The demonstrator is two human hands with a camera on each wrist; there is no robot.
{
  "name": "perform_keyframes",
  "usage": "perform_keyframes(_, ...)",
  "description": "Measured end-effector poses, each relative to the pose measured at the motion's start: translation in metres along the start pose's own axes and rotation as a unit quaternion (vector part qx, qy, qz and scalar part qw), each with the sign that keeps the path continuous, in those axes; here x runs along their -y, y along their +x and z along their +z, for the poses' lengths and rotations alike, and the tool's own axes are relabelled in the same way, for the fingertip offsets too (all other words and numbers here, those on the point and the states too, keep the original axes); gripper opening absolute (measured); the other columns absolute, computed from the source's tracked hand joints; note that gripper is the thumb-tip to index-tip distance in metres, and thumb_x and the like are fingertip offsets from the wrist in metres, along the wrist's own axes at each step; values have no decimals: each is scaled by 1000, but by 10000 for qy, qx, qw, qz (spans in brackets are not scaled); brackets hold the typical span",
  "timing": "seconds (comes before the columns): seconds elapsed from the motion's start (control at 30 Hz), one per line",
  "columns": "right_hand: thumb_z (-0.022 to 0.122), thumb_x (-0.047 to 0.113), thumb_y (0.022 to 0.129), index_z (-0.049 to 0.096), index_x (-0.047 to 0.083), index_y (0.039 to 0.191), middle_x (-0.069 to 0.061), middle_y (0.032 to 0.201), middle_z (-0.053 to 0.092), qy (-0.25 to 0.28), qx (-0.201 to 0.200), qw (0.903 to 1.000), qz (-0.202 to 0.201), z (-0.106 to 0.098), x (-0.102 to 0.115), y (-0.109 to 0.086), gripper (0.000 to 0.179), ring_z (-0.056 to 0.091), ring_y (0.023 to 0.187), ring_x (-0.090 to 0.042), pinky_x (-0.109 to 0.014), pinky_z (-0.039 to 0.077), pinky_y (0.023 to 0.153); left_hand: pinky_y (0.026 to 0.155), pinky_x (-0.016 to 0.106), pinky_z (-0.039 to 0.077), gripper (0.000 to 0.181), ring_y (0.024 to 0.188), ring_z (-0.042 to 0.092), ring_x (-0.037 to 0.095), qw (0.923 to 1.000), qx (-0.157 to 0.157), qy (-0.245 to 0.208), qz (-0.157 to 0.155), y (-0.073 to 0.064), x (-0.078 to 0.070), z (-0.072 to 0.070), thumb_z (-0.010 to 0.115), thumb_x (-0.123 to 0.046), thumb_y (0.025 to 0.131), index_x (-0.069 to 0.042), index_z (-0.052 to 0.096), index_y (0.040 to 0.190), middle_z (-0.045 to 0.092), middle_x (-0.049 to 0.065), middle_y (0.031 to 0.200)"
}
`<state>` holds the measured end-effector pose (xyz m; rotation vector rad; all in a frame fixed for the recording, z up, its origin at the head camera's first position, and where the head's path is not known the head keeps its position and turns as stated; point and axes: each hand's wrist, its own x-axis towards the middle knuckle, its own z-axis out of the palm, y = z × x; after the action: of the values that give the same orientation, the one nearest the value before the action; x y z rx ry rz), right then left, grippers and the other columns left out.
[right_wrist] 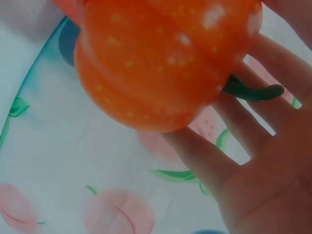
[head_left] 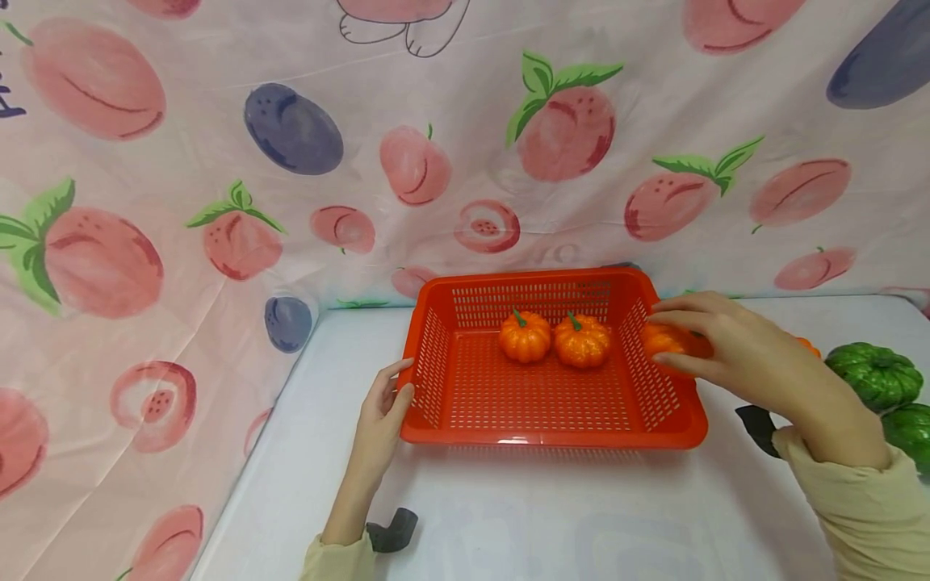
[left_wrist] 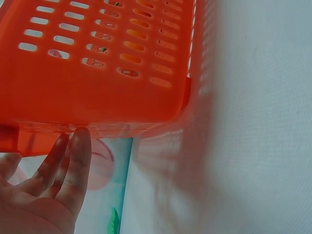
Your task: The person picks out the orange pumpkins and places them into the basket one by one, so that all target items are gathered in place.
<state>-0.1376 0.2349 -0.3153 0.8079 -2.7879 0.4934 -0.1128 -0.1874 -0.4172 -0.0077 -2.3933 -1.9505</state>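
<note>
Hanging cloth (head_left: pixel 218 105): the left side and the back are covered by pale pink fabric, printed with peaches, green leaves and dark blue fruit.
White tabletop (head_left: pixel 523 516): bounded by the cloth at left and rear; shadows are cast on it beside the basket.
Left hand (head_left: pixel 381 407): held at the basket's left end, fingers mostly straight, fingertips set against the outside below the rim.
Red plastic basket (head_left: pixel 552 440): rectangular, slotted on walls and base, placed near the rear cloth.
Basket contents: two small orange pumpkins, the left one (head_left: pixel 525 343) and the right one (head_left: pixel 582 345), are seated close together towards the back, green stems up; the left half of the floor is seen bare.
Right hand (head_left: pixel 726 343): curled round a third orange pumpkin (head_left: pixel 664 339), which is gripped at the basket's right wall; contact with the wall cannot be told.
Far right: two green pumpkins (head_left: pixel 874 375) are set on the tabletop, one cut off by the picture's edge.
</note>
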Motion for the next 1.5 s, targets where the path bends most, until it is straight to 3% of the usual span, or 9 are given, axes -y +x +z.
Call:
perform_keyframes(0.87, 77, 25, 87, 68, 5, 123, -15, 129, 61, 138, 469, 9988, -53, 9, 21, 22, 42, 54, 120, -36, -57, 47, 97, 90, 26, 54, 39, 116, 59, 31, 10000, 20, 17, -11, 0, 1, -1, 53, -20, 103, -16, 50, 142, 57, 18, 130)
perform_keyframes(1.5, 75, 28, 89, 69, 7, 122, -12, 128, 62, 390, 576, 9972, -267, 23, 34, 34, 40, 55, 121, -32, -53, 48, 97, 91, 31, 56, 39, 116, 59, 31, 10000, 29, -11, -95, 1, 0, 0, 54, -21, 103, -17, 50, 142, 57, 17, 131)
